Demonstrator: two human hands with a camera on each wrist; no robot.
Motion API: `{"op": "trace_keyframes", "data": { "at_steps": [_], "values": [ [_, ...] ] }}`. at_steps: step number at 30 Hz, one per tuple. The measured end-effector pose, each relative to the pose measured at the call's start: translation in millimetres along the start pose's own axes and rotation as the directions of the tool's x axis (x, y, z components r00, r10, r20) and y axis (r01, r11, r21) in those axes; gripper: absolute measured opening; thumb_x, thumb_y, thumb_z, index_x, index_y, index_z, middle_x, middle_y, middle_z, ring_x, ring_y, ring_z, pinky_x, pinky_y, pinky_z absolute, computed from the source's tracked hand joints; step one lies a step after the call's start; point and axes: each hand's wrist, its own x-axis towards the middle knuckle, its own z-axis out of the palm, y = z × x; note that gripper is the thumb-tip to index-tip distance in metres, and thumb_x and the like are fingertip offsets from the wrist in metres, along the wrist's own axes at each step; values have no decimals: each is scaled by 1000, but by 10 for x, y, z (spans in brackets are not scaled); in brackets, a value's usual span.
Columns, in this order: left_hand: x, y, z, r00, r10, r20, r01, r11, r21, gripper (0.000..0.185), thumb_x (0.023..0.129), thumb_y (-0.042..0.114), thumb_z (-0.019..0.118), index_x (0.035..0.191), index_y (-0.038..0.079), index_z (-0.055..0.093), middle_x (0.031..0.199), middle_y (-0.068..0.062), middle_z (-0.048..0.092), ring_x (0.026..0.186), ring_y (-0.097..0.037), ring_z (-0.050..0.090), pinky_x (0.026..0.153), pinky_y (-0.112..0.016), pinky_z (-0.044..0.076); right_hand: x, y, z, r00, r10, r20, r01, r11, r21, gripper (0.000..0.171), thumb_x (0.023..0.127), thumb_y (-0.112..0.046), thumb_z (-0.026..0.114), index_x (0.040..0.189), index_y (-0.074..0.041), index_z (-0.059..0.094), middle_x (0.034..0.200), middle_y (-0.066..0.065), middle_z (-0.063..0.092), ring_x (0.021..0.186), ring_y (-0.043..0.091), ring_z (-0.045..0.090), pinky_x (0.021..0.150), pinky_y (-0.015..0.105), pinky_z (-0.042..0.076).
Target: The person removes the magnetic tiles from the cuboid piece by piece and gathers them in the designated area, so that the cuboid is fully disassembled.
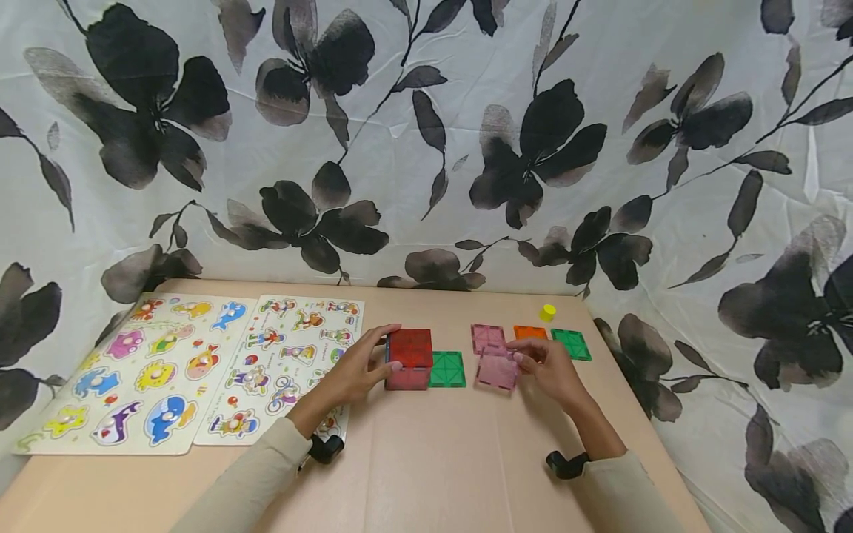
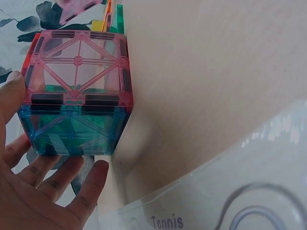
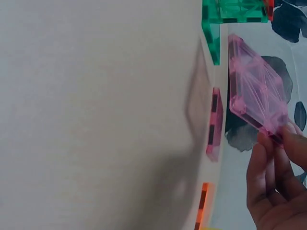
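Note:
A box of see-through magnetic tiles (image 1: 409, 348) stands on the table, with red on top and pink at the front. Its left side is blue in the left wrist view. My left hand (image 1: 360, 366) holds the box from the left, the thumb near its front and the other fingers by the blue side. A green magnetic tile (image 1: 447, 369) adjoins the box on the right. My right hand (image 1: 549, 370) pinches a pink magnetic tile (image 3: 259, 88) by one corner, raised above the table. Behind it a second pink tile (image 1: 487, 337) lies flat.
An orange tile (image 1: 529, 332) and another green tile (image 1: 571, 345) lie at the right, with a small yellow cylinder (image 1: 548, 312) behind them. Two picture boards (image 1: 193, 437) cover the left of the table (image 1: 426, 459). A flowered cloth (image 1: 426, 170) hangs behind the back edge.

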Motion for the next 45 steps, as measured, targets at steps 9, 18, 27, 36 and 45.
{"op": "trace_keyframes", "data": {
  "at_steps": [9, 18, 27, 36, 45],
  "values": [
    [13, -22, 3, 1000, 14, -6, -14, 1000, -1, 71, 102, 20, 73, 163, 11, 38, 164, -18, 44, 149, -42, 49, 107, -61, 52, 23, 107, 44, 993, 40, 110, -41, 999, 4, 28, 104, 1, 62, 122, -13, 80, 112, 13, 70, 97, 27, 56, 75, 21, 54],
    [16, -18, 3, 1000, -12, 6, 12, 1000, -7, 71, 102, 21, 73, 164, 17, 38, 166, -16, 43, 151, -41, 47, 110, -60, 51, 52, 108, 147, 997, 43, 67, -33, 991, -133, 26, 103, 0, 66, 122, -12, 80, 115, 10, 75, 97, 25, 57, 75, 22, 55],
    [8, 1, -17, 1000, -14, 6, 14, 1000, -15, 71, 102, 18, 73, 164, 16, 38, 165, -16, 43, 152, -41, 45, 111, -61, 51, 58, -43, 266, 1000, -6, -5, 4, 963, -268, 22, 100, -10, 74, 121, -13, 80, 115, 8, 76, 92, 22, 63, 76, 26, 57],
    [5, 1, -16, 1000, -13, 3, 13, 1000, -18, 71, 102, 21, 73, 164, 16, 38, 165, -17, 44, 152, -42, 46, 110, -61, 51, 186, -269, 621, 981, -117, 152, 151, 960, -237, 40, 92, -13, 84, 130, -17, 77, 128, 2, 76, 111, 26, 73, 97, 45, 63],
    [-2, 41, -11, 1000, -14, 13, 14, 1000, -28, 70, 103, 20, 71, 164, 14, 37, 165, -18, 43, 152, -42, 45, 109, -61, 52, 299, -369, 832, 946, -206, 251, 284, 899, -332, 52, 84, -16, 91, 133, -14, 75, 134, 4, 73, 110, 23, 59, 99, 44, 50]
  ]
}}
